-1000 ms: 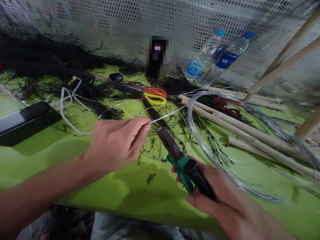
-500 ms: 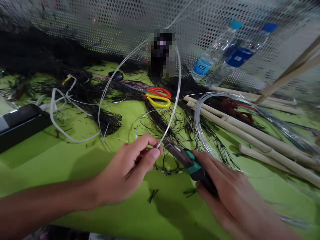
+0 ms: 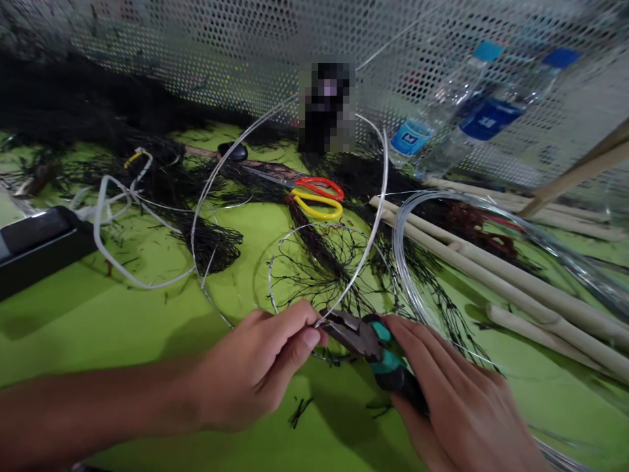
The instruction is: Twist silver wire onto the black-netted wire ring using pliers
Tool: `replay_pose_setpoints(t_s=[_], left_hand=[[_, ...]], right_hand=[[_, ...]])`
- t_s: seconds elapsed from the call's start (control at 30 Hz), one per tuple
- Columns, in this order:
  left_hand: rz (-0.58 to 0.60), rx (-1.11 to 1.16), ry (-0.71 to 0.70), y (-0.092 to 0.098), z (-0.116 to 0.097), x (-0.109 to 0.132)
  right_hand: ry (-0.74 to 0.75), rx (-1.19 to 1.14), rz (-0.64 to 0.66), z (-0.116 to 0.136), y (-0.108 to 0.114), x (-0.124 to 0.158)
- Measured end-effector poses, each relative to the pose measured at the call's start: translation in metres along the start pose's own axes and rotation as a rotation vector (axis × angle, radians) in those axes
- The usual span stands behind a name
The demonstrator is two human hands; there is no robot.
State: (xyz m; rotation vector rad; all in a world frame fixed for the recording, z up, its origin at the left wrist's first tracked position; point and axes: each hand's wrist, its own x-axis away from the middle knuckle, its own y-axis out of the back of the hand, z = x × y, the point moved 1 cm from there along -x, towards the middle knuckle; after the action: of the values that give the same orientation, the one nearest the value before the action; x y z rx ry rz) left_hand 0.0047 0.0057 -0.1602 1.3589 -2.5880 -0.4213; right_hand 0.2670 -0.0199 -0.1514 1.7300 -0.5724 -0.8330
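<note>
My left hand (image 3: 275,360) is closed, pinching a silvery wire (image 3: 381,203) between thumb and forefinger. That wire curves up from the pinch into a large loop. My right hand (image 3: 457,387) wraps round the handles of green-and-black pliers (image 3: 386,354). The pliers' jaws stand a little apart at the wire, right beside my left fingertips; whether they bite on it I cannot tell. Behind the hands lies a wire ring with black netting (image 3: 334,269) tied across it.
Scissors (image 3: 318,196) with red and yellow handles lie beyond the net. Right of them are a wire coil (image 3: 400,242), wooden sticks (image 3: 496,275) and two water bottles (image 3: 417,124). A black box (image 3: 44,249), a white cable (image 3: 98,223) and black netting (image 3: 98,98) occupy the left.
Both hands have come lower in the picture with the wire. The pliers' jaws have opened and moved up to the wire at my left fingertips. The wire loop looks wider.
</note>
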Motion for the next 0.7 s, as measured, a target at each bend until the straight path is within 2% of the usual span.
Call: replay_pose_setpoints(t_s=[0.33, 0.7], left_hand=[[0.021, -0.073, 0.066, -0.003, 0.001, -0.001], [-0.044, -0.148, 0.049, -0.011, 0.012, 0.004]], right_hand=[[-0.003, 0.076, -0.027, 0.002, 0.000, 0.003], [-0.015, 0.064, -0.009, 0.008, 0.000, 0.006]])
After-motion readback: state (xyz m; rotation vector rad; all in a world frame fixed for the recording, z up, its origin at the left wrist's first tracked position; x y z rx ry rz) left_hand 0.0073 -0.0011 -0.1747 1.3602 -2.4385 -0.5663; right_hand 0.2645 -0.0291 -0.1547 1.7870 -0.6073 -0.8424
